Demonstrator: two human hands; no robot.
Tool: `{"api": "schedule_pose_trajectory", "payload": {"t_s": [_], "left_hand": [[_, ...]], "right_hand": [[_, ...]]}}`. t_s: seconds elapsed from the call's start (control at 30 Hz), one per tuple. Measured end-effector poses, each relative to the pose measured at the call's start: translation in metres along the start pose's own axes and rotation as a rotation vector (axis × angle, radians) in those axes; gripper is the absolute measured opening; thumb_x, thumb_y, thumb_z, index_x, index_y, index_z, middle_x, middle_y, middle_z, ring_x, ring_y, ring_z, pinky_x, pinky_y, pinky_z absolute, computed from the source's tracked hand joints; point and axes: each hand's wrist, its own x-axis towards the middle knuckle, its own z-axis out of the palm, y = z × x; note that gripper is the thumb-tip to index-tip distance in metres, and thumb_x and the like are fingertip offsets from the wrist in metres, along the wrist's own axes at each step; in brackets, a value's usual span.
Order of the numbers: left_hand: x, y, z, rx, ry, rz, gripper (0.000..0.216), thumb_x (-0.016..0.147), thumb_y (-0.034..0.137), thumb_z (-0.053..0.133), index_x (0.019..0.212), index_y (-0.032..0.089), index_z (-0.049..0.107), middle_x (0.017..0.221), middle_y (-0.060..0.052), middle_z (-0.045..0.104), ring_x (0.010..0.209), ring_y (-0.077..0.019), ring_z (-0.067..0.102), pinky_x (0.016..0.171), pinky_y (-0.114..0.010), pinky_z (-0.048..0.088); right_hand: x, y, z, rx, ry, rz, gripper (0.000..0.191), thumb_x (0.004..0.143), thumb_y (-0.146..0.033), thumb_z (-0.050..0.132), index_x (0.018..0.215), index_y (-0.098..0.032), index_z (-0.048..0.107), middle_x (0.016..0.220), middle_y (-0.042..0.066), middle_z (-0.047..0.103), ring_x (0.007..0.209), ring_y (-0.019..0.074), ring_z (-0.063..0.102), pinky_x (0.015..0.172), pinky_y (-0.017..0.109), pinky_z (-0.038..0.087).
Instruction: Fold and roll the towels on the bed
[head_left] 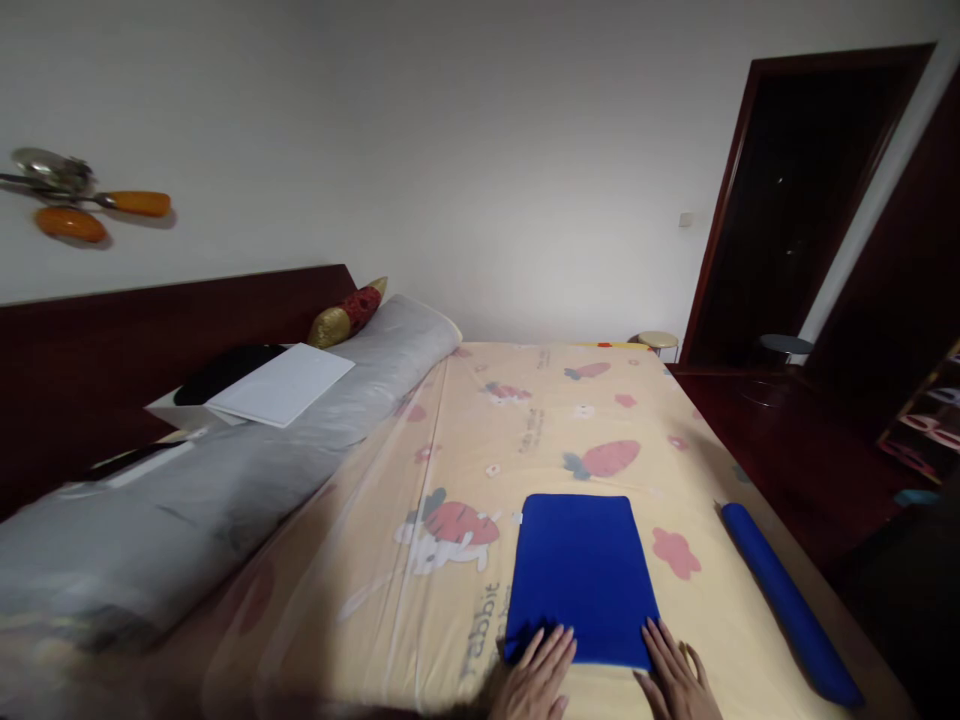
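A folded blue cloth [579, 575] lies flat on the yellow carrot-print bed sheet [540, 420]. My left hand [537, 680] rests open, fingers flat, on the cloth's near left corner. At the near right corner lies my right hand [675, 680], also open with its fingers stretched out on the edge. Neither hand grips anything. A rolled blue cloth [787, 600] lies along the bed's right edge, apart from both hands.
A long grey bolster [225, 470] runs along the dark headboard [150, 330], with a white sheet-like board [281, 383] and a red and gold cushion [346, 312] on it. A dark doorway [795, 200] and round stools [658, 340] stand beyond the bed.
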Motion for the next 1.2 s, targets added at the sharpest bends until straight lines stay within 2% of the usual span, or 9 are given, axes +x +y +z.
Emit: {"api": "schedule_pose_trajectory", "payload": {"t_s": [0.17,0.27,0.4,0.5,0.63,0.77,0.9,1.0,1.2], "left_hand": [[0.008,0.005,0.026,-0.066,-0.012,-0.055,0.075,0.089,0.024,0.041,0.15,0.024,-0.003,0.156,0.001,0.021,0.141,-0.0192,0.029,0.115,-0.038,0.03],[0.007,0.004,0.03,-0.097,-0.034,-0.073,0.075,0.09,0.024,0.04,0.15,0.026,-0.005,0.156,0.001,0.02,0.141,-0.0196,0.028,0.115,-0.04,0.03],[0.006,0.003,0.024,-0.107,-0.041,-0.043,0.071,0.093,0.027,0.037,0.15,0.027,-0.006,0.156,0.002,0.019,0.141,-0.0186,0.027,0.116,-0.038,0.029],[-0.003,-0.002,0.015,-0.082,-0.031,-0.044,0.071,0.092,0.026,0.038,0.15,0.028,-0.003,0.155,0.004,0.024,0.139,-0.0163,0.032,0.114,-0.033,0.032],[-0.033,-0.023,0.003,0.0,0.043,-0.171,0.067,0.093,0.027,0.04,0.15,0.032,0.004,0.149,0.005,0.038,0.13,-0.0145,0.046,0.106,-0.025,0.041],[-0.054,-0.044,-0.006,0.021,0.021,-0.135,0.066,0.091,0.017,0.04,0.149,0.037,0.015,0.144,0.008,0.047,0.128,-0.0148,0.048,0.109,-0.029,0.04],[-0.058,-0.05,-0.004,0.045,-0.048,-0.172,0.075,0.08,0.006,0.042,0.146,0.037,0.025,0.145,0.007,0.046,0.133,-0.0184,0.043,0.111,-0.039,0.036],[-0.058,-0.049,-0.001,0.078,-0.057,-0.226,0.064,0.083,0.012,0.044,0.142,0.034,0.035,0.145,0.002,0.048,0.133,-0.023,0.041,0.11,-0.044,0.033],[-0.047,-0.047,-0.001,0.049,-0.095,-0.311,0.058,0.076,0.005,0.044,0.128,0.03,0.052,0.122,0.0,0.063,0.12,-0.0216,0.05,0.107,-0.043,0.033]], "right_hand": [[0.017,-0.02,-0.002,0.027,0.049,0.06,0.065,0.091,-0.044,0.047,0.149,-0.032,0.019,0.146,0.008,0.04,0.128,0.0285,0.047,0.097,0.045,0.047],[0.029,-0.046,0.005,0.105,0.027,-0.066,0.06,0.094,-0.037,0.043,0.148,-0.035,0.019,0.143,0.005,0.045,0.126,0.0241,0.05,0.094,0.039,0.05],[0.037,-0.066,0.013,0.182,-0.117,-0.262,0.059,0.094,-0.043,0.043,0.147,-0.034,0.021,0.14,0.004,0.048,0.123,0.0213,0.053,0.093,0.032,0.05],[0.033,-0.051,0.006,0.236,-0.202,-0.326,0.055,0.094,-0.043,0.044,0.145,-0.034,0.027,0.139,0.003,0.049,0.123,0.0205,0.052,0.096,0.03,0.049],[0.015,-0.003,-0.014,0.333,-0.228,-0.262,0.054,0.092,-0.038,0.048,0.143,-0.035,0.032,0.138,0.0,0.051,0.124,0.0205,0.052,0.099,0.03,0.047],[-0.005,0.033,-0.022,0.234,-0.194,-0.261,0.06,0.087,-0.039,0.054,0.143,-0.033,0.035,0.136,0.002,0.054,0.121,0.0239,0.056,0.093,0.033,0.05],[-0.014,0.036,-0.009,0.053,-0.054,-0.188,0.046,0.088,-0.03,0.051,0.133,-0.038,0.05,0.129,-0.002,0.062,0.118,0.0234,0.057,0.086,0.032,0.045],[-0.015,0.031,-0.001,-0.026,0.034,-0.101,0.034,0.085,-0.036,0.055,0.119,-0.037,0.061,0.122,0.0,0.066,0.112,0.0243,0.059,0.087,0.034,0.04],[-0.001,0.024,-0.013,0.052,-0.091,-0.051,0.031,0.084,-0.029,0.056,0.114,-0.036,0.061,0.11,-0.001,0.068,0.105,0.0203,0.058,0.087,0.032,0.035]]}}
